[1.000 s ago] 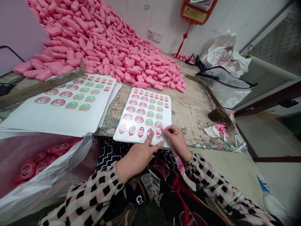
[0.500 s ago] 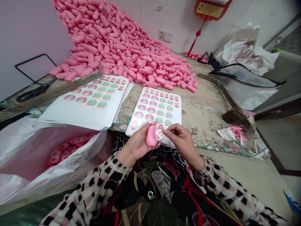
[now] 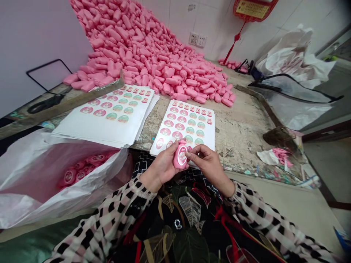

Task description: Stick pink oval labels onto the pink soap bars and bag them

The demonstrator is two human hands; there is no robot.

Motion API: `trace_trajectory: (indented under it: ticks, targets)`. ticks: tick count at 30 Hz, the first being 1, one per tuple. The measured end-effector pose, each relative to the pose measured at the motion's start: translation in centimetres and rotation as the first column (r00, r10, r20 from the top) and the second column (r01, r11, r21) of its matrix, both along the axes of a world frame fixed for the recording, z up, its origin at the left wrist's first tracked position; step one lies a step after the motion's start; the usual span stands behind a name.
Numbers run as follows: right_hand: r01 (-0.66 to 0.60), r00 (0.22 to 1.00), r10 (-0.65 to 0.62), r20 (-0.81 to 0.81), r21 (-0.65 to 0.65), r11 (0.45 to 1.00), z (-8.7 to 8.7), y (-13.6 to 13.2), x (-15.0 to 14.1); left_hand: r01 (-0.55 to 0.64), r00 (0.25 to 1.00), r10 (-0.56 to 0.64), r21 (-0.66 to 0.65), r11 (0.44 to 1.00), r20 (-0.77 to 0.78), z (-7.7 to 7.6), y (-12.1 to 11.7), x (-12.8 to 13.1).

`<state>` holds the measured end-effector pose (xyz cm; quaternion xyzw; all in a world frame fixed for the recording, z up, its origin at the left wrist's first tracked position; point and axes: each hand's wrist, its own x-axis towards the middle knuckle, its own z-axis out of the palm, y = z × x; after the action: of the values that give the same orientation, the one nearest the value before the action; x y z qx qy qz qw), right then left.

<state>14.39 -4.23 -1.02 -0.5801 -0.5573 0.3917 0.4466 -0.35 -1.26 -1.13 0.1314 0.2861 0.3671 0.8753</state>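
Note:
A small pink bottle (image 3: 176,163) stands upright in my left hand (image 3: 161,166), whose fingers wrap round it from the left and behind. An oval pink-and-white sticker (image 3: 181,155) lies over the bottle's front. At the sticker's right edge is my right hand (image 3: 211,163), thumb and forefinger closed on that edge. Just beyond the hands lies a stack of sticker sheets (image 3: 179,126) printed with rows of pink and green stickers; the hands cover its near edge. Whether the whole sticker touches the bottle I cannot tell.
A large heap of pink bottles (image 3: 153,62) fills the back of the table. Another stack of sheets (image 3: 109,126) lies left under a wooden strip (image 3: 65,104). A white sack (image 3: 101,182) with labelled bottles hangs open at left. Scraps (image 3: 274,156) lie at right.
The sticker, held at an angle beside the bottle before, now lies over the bottle's front. My right hand has moved slightly left relative to the bottle. The camera view has shifted a little.

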Motion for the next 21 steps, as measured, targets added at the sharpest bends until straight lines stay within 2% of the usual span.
trace_trajectory:
  ticks: [7, 12, 14, 16, 18, 19, 21]
  targets:
    - [-0.010, 0.995, 0.008, 0.096, 0.021, 1.000, -0.5, 0.0, 0.2, -0.004, 1.000, 0.004, 0.021, 1.000, -0.025, 0.1, 0.0, 0.2]
    - [-0.020, 0.964, -0.008, 0.267, 0.102, 0.995, -0.5, -0.2, 0.3, -0.007, 0.999, 0.009, 0.077, 0.997, -0.035, -0.1, -0.2, 0.2]
    - [-0.060, 0.916, -0.002, 0.402, 0.141, 0.988, 0.1, -0.5, 0.4, 0.002, 0.997, 0.008, 0.135, 0.991, -0.071, -0.3, -0.4, 0.1]
    - [-0.102, 0.827, -0.011, 0.562, 0.168, 0.980, 0.9, -0.7, 0.7, 0.015, 0.993, 0.007, 0.189, 0.982, -0.115, -0.4, -0.5, 0.1]
    - [-0.104, 0.754, -0.040, 0.655, 0.180, 0.978, 1.3, -0.7, 0.9, 0.013, 0.988, 0.019, 0.210, 0.978, -0.153, -0.4, -0.5, 0.0]
    - [-0.084, 0.751, -0.054, 0.658, 0.176, 0.981, 1.4, -0.6, 1.1, 0.011, 0.985, 0.025, 0.212, 0.977, -0.169, -0.4, -0.5, 0.0]
    - [-0.023, 0.811, -0.061, 0.582, 0.136, 0.990, 1.0, -0.2, 1.2, 0.008, 0.980, 0.036, 0.216, 0.976, -0.196, -0.2, -0.5, 0.1]
